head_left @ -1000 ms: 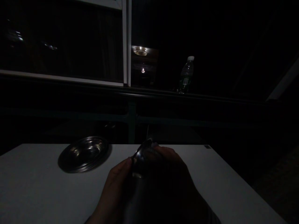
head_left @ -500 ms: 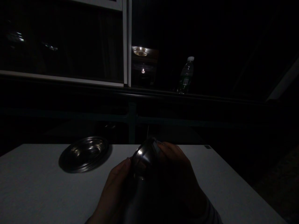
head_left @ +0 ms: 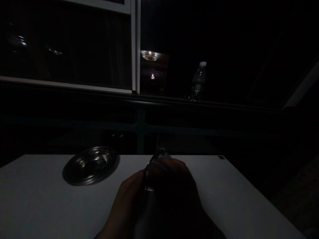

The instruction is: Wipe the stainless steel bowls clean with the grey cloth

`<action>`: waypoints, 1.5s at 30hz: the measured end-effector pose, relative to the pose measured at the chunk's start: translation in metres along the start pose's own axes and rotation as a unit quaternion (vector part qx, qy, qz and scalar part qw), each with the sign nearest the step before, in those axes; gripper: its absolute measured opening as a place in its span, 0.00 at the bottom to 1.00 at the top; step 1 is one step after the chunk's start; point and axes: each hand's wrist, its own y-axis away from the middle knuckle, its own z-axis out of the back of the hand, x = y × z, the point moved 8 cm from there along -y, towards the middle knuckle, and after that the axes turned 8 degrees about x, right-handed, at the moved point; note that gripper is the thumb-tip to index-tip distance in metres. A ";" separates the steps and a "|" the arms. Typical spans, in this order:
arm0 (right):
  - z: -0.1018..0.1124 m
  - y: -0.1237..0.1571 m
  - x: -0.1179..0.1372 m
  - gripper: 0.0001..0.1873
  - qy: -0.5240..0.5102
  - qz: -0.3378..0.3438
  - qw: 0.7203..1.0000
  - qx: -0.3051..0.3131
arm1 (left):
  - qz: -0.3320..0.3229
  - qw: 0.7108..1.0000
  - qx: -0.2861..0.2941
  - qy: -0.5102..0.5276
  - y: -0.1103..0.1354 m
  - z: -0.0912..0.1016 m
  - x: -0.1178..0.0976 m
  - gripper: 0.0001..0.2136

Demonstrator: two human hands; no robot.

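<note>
Near the middle of the table's front, my left hand (head_left: 126,197) grips the edge of a shiny metal bowl (head_left: 149,189). Most of the bowl is hidden by my hands and deep shadow. My right hand (head_left: 175,182) is closed over a checked cloth (head_left: 163,155) and presses it against the bowl. Farther left on the white table (head_left: 40,196) lies a round, shallow metal dish (head_left: 91,166) with several rim lines, perhaps a stack.
A clear plastic bottle (head_left: 198,81) with a white cap stands on the ledge behind the table. Behind it is a dark window with a pale frame (head_left: 135,46). A small dark label (head_left: 221,157) marks the table's far right corner. The light is very dim.
My right hand has moved left with the cloth, across the bowl, covering the shiny surface that showed before. My left hand keeps its hold on the edge.
</note>
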 end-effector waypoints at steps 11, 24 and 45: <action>0.001 -0.001 0.002 0.13 0.006 -0.003 1.000 -0.005 | -0.006 0.999 0.017 -0.035 -0.001 0.000 0.001 0.11; -0.007 -0.003 -0.005 0.13 -0.002 -0.012 0.999 0.048 | -0.009 0.999 0.021 -0.044 0.000 -0.004 -0.002 0.10; -0.019 -0.007 -0.024 0.14 0.015 -0.045 0.997 0.055 | -0.003 0.999 0.032 -0.040 -0.001 -0.007 0.003 0.11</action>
